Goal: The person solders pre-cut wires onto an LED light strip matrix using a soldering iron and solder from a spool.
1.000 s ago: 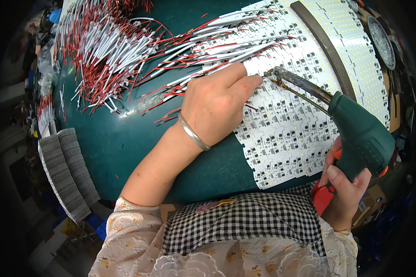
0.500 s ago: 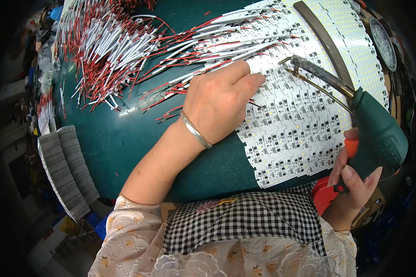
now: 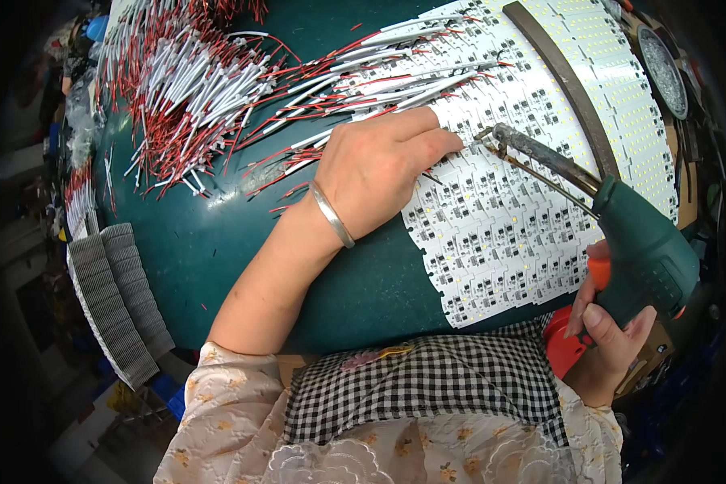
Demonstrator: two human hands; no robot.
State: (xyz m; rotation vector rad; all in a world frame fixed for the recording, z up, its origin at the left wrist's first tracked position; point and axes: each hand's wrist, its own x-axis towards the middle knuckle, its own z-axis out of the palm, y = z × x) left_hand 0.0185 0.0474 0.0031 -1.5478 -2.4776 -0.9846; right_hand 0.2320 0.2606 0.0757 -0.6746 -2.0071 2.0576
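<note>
My left hand (image 3: 383, 165), a metal bangle at its wrist, is pinched closed over the left edge of the white circuit boards (image 3: 492, 242). A thin wire (image 3: 432, 177) sticks out beneath it; the fingertips' grip is partly hidden. My right hand (image 3: 615, 343) is wrapped round the handle of a green soldering gun (image 3: 649, 254) with an orange trigger. Its hot tip (image 3: 486, 135) is just right of my left fingertips, over the boards. Several red-and-white wires (image 3: 395, 85) lie with their ends on the boards beyond my left hand.
A big heap of red-and-white wires (image 3: 194, 105) covers the far left of the green table (image 3: 218, 258). A brown bar (image 3: 569, 81) lies across the boards. At the far right stands a round metal dish (image 3: 661, 73). Grey ridged stacks (image 3: 117, 298) sit by the left edge.
The soldering gun and my right hand have moved left and slightly down, bringing the tip closer to my left fingertips. My left hand has shifted slightly left.
</note>
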